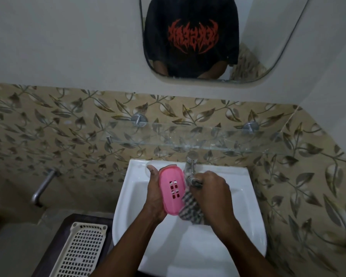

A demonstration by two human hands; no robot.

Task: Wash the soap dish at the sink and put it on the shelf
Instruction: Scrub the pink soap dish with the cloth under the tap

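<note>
Left hand (pixel 155 193) curled around the long edge of the pink soap dish (pixel 172 191), thumb up along its far end; the dish is held on edge above the sink (pixel 246 216), its slotted base facing the camera. Right hand (pixel 212 198) closed in a fist on a checked cloth (pixel 190 208), which is bunched against the right side of the dish and hangs down below the fist. A metal tap (pixel 191 162) stands at the back rim of the sink, just beyond both hands; whether water is running cannot be made out in the dim light. Above the tap, a glass shelf (pixel 188 134) is fixed to the leaf-patterned tile wall (pixel 58 126) by two round metal mounts. A mirror (pixel 208 37) hangs higher on the wall and reflects a dark shirt with red lettering. Left of the sink, a cream perforated basket (pixel 78 250) lies on a dark surface (pixel 54 236), and a metal pipe (pixel 42 186) projects from the wall.
</note>
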